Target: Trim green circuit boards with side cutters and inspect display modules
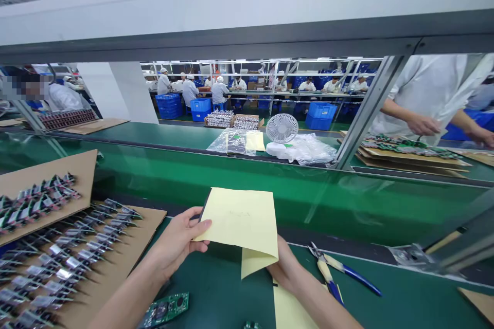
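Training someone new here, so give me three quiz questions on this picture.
1. True or false: the left hand grips the pale-yellow paper sheet.
2. Which is nearer the right hand? A: blue-and-cream-handled metal pliers; B: round white plastic fan.
3. Complete: the brown cardboard sheet bearing rows of silver-topped parts lies on the person's ___ side.
Key: 1 true; 2 A; 3 left.

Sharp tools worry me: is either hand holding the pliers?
No, the pliers lie on the green bench, their blue-ended handles ungripped.

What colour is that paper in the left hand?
The paper is pale yellow, clearest in the head view.
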Available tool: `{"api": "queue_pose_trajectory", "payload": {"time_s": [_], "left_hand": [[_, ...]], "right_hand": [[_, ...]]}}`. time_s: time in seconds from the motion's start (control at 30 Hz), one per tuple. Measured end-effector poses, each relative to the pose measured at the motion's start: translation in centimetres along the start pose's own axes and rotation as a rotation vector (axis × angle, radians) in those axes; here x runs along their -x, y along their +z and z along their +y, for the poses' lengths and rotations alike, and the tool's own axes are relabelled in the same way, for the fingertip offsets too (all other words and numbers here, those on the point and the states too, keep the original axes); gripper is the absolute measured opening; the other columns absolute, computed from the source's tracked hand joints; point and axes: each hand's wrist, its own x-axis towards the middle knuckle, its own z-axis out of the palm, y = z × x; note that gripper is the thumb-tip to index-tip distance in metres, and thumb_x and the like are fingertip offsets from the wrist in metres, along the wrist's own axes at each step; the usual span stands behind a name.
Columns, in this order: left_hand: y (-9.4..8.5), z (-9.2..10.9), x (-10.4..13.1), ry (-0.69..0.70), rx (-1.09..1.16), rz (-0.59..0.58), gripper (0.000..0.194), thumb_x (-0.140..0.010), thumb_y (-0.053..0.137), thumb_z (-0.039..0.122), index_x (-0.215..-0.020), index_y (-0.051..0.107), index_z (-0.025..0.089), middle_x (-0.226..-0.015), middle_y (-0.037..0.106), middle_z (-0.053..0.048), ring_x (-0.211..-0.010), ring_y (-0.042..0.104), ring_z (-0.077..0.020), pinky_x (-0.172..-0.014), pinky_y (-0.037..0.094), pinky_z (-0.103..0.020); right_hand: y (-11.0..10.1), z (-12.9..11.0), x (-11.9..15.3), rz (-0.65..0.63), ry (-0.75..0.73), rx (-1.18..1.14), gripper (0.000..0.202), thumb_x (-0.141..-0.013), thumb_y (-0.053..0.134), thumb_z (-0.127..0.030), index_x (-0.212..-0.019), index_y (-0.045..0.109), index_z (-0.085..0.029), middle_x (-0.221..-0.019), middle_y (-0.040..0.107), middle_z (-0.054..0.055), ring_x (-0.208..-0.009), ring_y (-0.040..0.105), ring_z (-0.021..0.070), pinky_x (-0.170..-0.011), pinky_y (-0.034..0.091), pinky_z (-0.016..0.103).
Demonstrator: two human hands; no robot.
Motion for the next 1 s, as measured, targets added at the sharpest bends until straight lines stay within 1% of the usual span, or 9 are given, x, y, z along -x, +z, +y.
{"api": "queue_pose_trajectory", "payload": {"time_s": [0.1, 0.2, 0.33, 0.47, 0.53, 0.63, 0.77, 0.87, 1.0], "left_hand": [[0.1, 1.1, 0.2, 0.02, -0.011, 0.0, 0.026, -0.075, 0.063, 0.01, -0.096, 0.049, 0.012, -0.06, 0.061, 0.004, -0.042, 0.051, -0.0037, -0.039, 0.049, -0.011], [-0.4, 1.9, 0.3, 0.025, -0.05, 0.033, 0.027, -0.074, 0.064, 0.012, -0.095, 0.049, 0.012, -0.06, 0.062, 0.003, -0.044, 0.053, -0.0055, -0.04, 0.051, -0.013], [-2.3, 1.4, 0.1, 0.009, -0.135, 0.125, 0.031, -0.071, 0.067, 0.018, -0.096, 0.05, 0.012, -0.064, 0.067, -0.001, -0.05, 0.059, -0.0105, -0.043, 0.054, -0.018], [-4.3, -0.8, -0.7, 0.011, -0.231, 0.221, 0.034, -0.069, 0.068, 0.021, -0.096, 0.05, 0.011, -0.064, 0.068, -0.002, -0.052, 0.062, -0.014, -0.043, 0.054, -0.022], [-5.0, -1.9, -1.2, 0.003, -0.278, 0.25, 0.027, -0.073, 0.064, 0.018, -0.096, 0.051, 0.012, -0.065, 0.066, 0.0, -0.051, 0.062, -0.0133, -0.044, 0.053, -0.023], [-5.8, -3.1, -1.8, -0.022, -0.346, 0.258, 0.013, -0.08, 0.056, 0.012, -0.092, 0.053, 0.013, -0.067, 0.063, 0.003, -0.052, 0.062, -0.0115, -0.044, 0.052, -0.022], [-6.6, -4.2, -2.2, -0.039, -0.425, 0.228, 0.005, -0.081, 0.056, 0.012, -0.085, 0.055, 0.013, -0.068, 0.061, 0.003, -0.059, 0.062, -0.0124, -0.047, 0.051, -0.023], [-7.1, -4.9, -2.4, -0.018, -0.474, 0.203, 0.005, -0.081, 0.056, 0.014, -0.085, 0.055, 0.013, -0.065, 0.06, 0.004, -0.053, 0.059, -0.0105, -0.043, 0.048, -0.021], [-7.6, -5.4, -2.9, 0.009, -0.511, 0.14, 0.005, -0.08, 0.057, 0.018, -0.082, 0.056, 0.013, -0.059, 0.058, 0.007, -0.045, 0.054, -0.0085, -0.041, 0.042, -0.019]], "right_hand": [[1.7, 0.1, -0.2, -0.144, 0.058, -0.062, 0.068, -0.067, 0.046, -0.071, -0.107, 0.056, -0.016, -0.094, 0.063, 0.014, -0.076, 0.06, 0.0255, -0.06, 0.045, 0.035], [2.1, -0.6, -0.1, -0.204, 0.064, -0.098, 0.071, -0.066, 0.046, -0.072, -0.102, 0.058, -0.013, -0.085, 0.064, 0.014, -0.071, 0.061, 0.0235, -0.063, 0.045, 0.036], [0.1, -1.9, 0.2, -0.059, 0.011, -0.084, 0.051, -0.063, 0.063, -0.059, -0.093, 0.058, -0.018, -0.074, 0.065, 0.004, -0.067, 0.061, 0.0181, -0.061, 0.046, 0.028], [-2.1, -2.3, 0.2, 0.121, 0.046, 0.03, 0.043, -0.056, 0.076, -0.032, -0.091, 0.058, -0.016, -0.076, 0.067, 0.006, -0.07, 0.063, 0.0215, -0.061, 0.048, 0.029], [-3.0, -2.1, 0.1, 0.18, 0.057, 0.096, 0.046, -0.053, 0.077, -0.026, -0.092, 0.058, -0.014, -0.076, 0.068, 0.008, -0.072, 0.064, 0.0245, -0.066, 0.049, 0.033], [-4.1, -1.5, -0.2, 0.257, 0.028, 0.2, 0.045, -0.05, 0.077, -0.026, -0.089, 0.059, -0.014, -0.077, 0.068, 0.009, -0.077, 0.064, 0.0272, -0.069, 0.05, 0.037], [-5.2, -0.9, -0.3, 0.32, -0.029, 0.357, 0.035, -0.047, 0.076, -0.026, -0.077, 0.06, -0.016, -0.075, 0.068, 0.008, -0.075, 0.063, 0.0292, -0.062, 0.051, 0.037], [-5.5, -0.7, -0.2, 0.327, -0.081, 0.433, 0.029, -0.048, 0.074, -0.025, -0.073, 0.061, -0.017, -0.076, 0.068, 0.007, -0.072, 0.063, 0.0274, -0.06, 0.05, 0.034], [-5.6, -0.5, 0.1, 0.298, -0.089, 0.439, 0.031, -0.051, 0.073, -0.031, -0.078, 0.064, -0.018, -0.074, 0.068, 0.006, -0.067, 0.063, 0.0266, -0.057, 0.05, 0.035]]}}
